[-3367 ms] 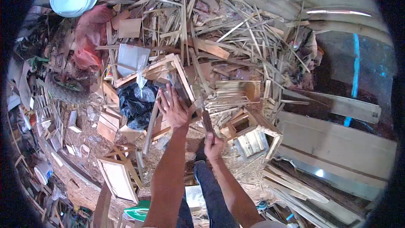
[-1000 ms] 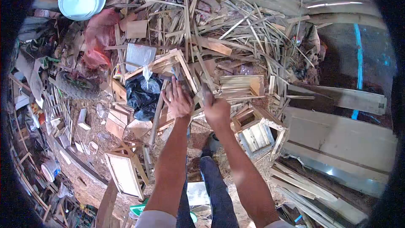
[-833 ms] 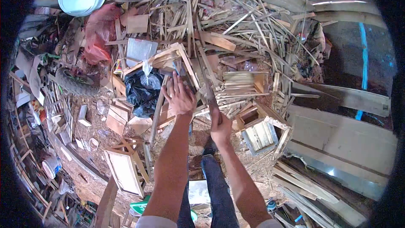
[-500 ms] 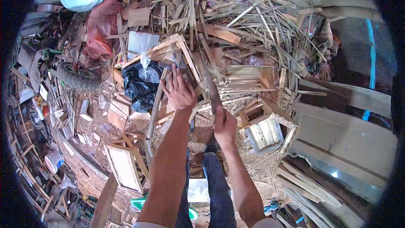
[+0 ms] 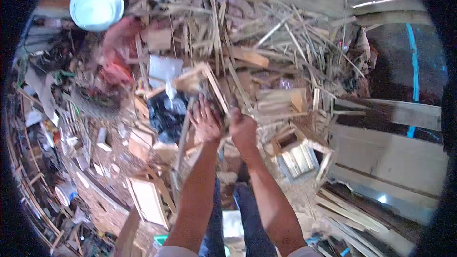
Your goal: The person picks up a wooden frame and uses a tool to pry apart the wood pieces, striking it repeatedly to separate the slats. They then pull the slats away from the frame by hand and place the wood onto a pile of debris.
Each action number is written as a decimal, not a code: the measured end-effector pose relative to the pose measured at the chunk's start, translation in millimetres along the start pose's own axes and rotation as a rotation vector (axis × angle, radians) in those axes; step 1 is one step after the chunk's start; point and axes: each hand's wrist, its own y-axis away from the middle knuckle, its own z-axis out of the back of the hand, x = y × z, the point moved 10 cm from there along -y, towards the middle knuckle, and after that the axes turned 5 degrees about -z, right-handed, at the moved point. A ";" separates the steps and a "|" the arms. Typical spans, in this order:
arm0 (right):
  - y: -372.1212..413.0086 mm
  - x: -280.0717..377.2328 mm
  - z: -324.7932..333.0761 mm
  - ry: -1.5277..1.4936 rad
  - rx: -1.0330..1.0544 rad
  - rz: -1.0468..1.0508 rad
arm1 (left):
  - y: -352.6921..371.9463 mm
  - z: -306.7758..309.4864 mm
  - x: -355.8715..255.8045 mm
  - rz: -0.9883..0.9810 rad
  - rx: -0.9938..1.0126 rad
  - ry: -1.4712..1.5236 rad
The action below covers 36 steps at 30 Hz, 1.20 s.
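My left hand (image 5: 207, 123) lies with its fingers spread at the lower edge of an angled wooden frame (image 5: 214, 83), beside a long wooden strip (image 5: 183, 145). Close to its right, my right hand (image 5: 243, 131) is closed round the handle of a long, dark-bladed tool. Motion blur hides most of the blade. A black plastic bag (image 5: 165, 116) is left of my left hand, with a clear bag (image 5: 170, 90) on its upper edge.
Thin wood offcuts (image 5: 290, 43) are heaped at the back. A small wooden box (image 5: 297, 154) stands at right, and a white-panelled frame (image 5: 146, 201) at lower left. A white basin (image 5: 96, 4), a red bag (image 5: 116, 69) and a tyre (image 5: 93, 104) lie at left; boards (image 5: 385, 154) line the right.
My right hand has moved left and up, nearer my left hand, and the tool's blade has become hard to see. Most of the surroundings sit lower in view and look more blurred.
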 end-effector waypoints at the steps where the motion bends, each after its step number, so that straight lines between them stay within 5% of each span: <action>1: -23.3 6.9 -22.7 0.169 -0.009 -0.125 | -4.8 -14.2 4.8 0.005 0.052 -0.055; 3: -28.2 5.9 -21.7 0.069 0.008 -0.172 | -6.0 -9.2 8.6 0.047 -0.024 0.127; 4: -18.4 26.3 -1.9 -0.058 -0.082 0.090 | -12.4 -3.2 5.4 0.033 -0.046 0.103; 7: 10.2 -5.6 28.9 -0.071 0.104 -0.085 | -5.4 7.2 -1.2 0.020 -0.084 0.096; 13: 49.2 -72.9 58.5 -0.265 0.048 -0.157 | -9.2 12.6 -1.4 0.055 -0.074 0.095; 26: 127.6 -47.9 119.8 -0.025 0.217 -0.220 | -9.5 16.1 -3.1 0.022 -0.135 0.092; 36: 82.6 -14.6 75.9 0.000 0.152 -0.127 | -8.0 10.6 -1.6 0.016 -0.120 0.066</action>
